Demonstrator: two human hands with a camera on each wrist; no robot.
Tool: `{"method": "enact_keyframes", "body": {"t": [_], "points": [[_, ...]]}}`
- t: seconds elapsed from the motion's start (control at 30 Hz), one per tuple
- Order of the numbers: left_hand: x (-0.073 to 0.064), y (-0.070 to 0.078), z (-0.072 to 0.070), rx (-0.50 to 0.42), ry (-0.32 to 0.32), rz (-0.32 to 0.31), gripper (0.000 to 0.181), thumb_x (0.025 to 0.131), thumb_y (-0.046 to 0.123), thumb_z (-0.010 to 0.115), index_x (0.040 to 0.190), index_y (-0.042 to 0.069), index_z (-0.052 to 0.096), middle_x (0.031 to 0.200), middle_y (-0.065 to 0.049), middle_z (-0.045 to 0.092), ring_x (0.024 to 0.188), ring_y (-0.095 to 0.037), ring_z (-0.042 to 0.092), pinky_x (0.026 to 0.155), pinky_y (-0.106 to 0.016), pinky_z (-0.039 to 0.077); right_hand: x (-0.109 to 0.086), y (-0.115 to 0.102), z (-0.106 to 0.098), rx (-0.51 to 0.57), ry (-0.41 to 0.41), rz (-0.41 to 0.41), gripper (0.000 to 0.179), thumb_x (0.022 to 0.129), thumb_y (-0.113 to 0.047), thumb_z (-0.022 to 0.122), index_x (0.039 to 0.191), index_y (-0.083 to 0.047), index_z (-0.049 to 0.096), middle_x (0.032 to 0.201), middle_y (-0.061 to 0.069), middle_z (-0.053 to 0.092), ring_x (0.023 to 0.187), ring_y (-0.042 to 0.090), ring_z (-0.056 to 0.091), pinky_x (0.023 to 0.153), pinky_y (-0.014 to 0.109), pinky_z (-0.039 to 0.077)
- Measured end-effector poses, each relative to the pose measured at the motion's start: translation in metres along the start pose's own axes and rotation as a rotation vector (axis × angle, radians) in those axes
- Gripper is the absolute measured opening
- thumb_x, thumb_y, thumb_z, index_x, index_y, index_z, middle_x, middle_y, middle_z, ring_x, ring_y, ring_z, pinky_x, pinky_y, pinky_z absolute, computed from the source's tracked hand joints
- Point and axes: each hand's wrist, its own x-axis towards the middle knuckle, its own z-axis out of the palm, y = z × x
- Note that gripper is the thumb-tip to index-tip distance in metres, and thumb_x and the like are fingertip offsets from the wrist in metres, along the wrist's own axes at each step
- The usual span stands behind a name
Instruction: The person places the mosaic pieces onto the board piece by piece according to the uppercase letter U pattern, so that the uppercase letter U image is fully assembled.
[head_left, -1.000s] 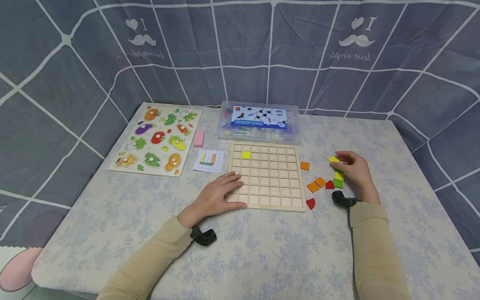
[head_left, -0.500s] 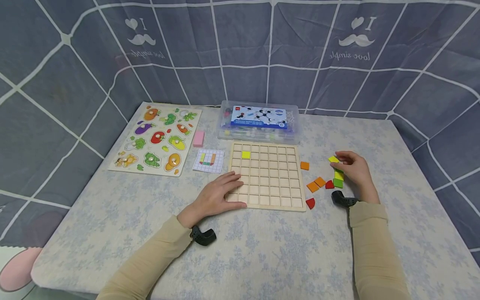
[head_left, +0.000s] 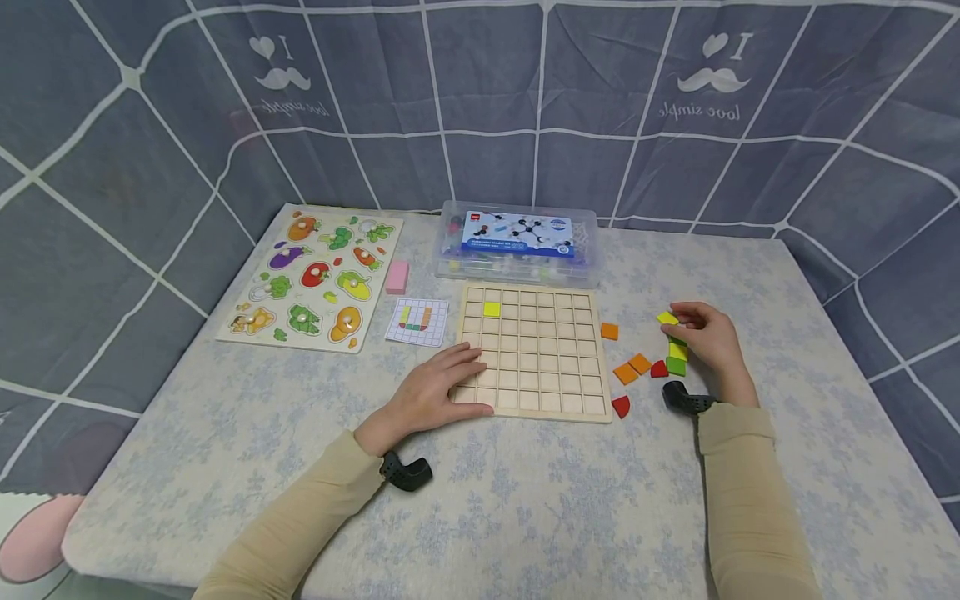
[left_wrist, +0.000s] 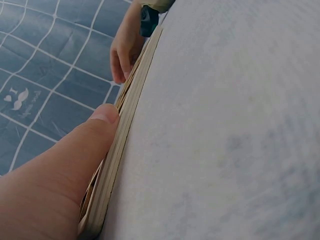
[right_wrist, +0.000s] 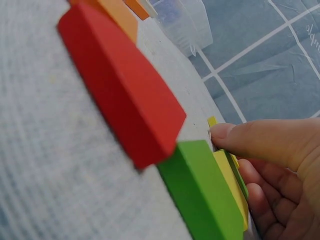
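Note:
My left hand (head_left: pixel 431 392) rests on the lower left of a wooden grid board (head_left: pixel 550 348), fingers spread over its cells. In the left wrist view, the thumb (left_wrist: pixel 75 162) lies along the board's edge (left_wrist: pixel 131 107). One yellow square tile (head_left: pixel 492 310) sits in a cell in the top row. To the right of the board, my right hand (head_left: pixel 708 335) pinches another yellow tile (head_left: pixel 667 318) between thumb and finger; the index finger is mostly hidden in the right wrist view. Under and beside that hand lie a green tile (head_left: pixel 677 367) and another yellow tile (head_left: pixel 678 352).
Orange squares (head_left: pixel 626 373) and red quarter-round pieces (head_left: pixel 621 407) lie between board and right hand. A pattern card (head_left: pixel 417 323), pink block (head_left: pixel 397 278) and vegetable puzzle (head_left: pixel 309 279) are on the left. Behind the board stands a clear plastic case (head_left: pixel 517 242).

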Motion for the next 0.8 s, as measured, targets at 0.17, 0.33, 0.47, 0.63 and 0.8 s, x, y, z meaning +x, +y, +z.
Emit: {"method": "enact_keyframes", "body": {"t": [0.17,0.33,0.47,0.63,0.8], "points": [[0.0,-0.001,0.001,0.01,0.001,0.001,0.068,0.077,0.054,0.07,0.127,0.009,0.06,0.14,-0.009,0.047,0.134,-0.024,0.035,0.107,-0.041,0.033,0.0,0.001,0.0,0.001,0.003,-0.002,0.045,0.091,-0.019,0.063,0.128,0.003,0.051,0.116,0.022,0.054,0.093,0.027,0.047,0.069,0.016,0.04],[0.0,-0.001,0.001,0.011,0.006,0.011,0.068,0.078,0.054,0.069,0.127,0.008,0.06,0.139,-0.009,0.048,0.133,-0.025,0.036,0.106,-0.041,0.033,0.0,-0.001,0.0,0.006,0.01,0.011,0.047,0.091,-0.022,0.064,0.13,0.001,0.051,0.119,0.022,0.054,0.098,0.029,0.049,0.075,0.023,0.042],[0.0,-0.001,0.001,0.002,0.011,0.018,0.067,0.078,0.053,0.069,0.127,0.008,0.06,0.139,-0.01,0.048,0.133,-0.026,0.036,0.106,-0.041,0.034,0.0,-0.006,-0.001,0.018,-0.008,-0.013,0.049,0.091,-0.025,0.063,0.131,0.0,0.05,0.123,0.022,0.053,0.105,0.034,0.05,0.085,0.036,0.044],[0.0,0.0,0.0,-0.005,0.009,0.01,0.068,0.077,0.053,0.07,0.127,0.008,0.06,0.139,-0.009,0.047,0.134,-0.024,0.035,0.106,-0.041,0.034,-0.001,-0.02,0.0,0.053,-0.04,-0.094,0.047,0.091,-0.023,0.064,0.13,0.001,0.051,0.123,0.024,0.053,0.108,0.038,0.05,0.091,0.048,0.043],[0.0,0.0,0.0,-0.001,0.006,0.006,0.068,0.077,0.053,0.07,0.127,0.008,0.059,0.14,-0.009,0.047,0.134,-0.024,0.035,0.107,-0.041,0.033,0.001,-0.039,0.011,0.083,-0.071,-0.172,0.045,0.088,-0.022,0.067,0.126,0.0,0.055,0.121,0.021,0.055,0.105,0.035,0.052,0.093,0.046,0.044]]}}
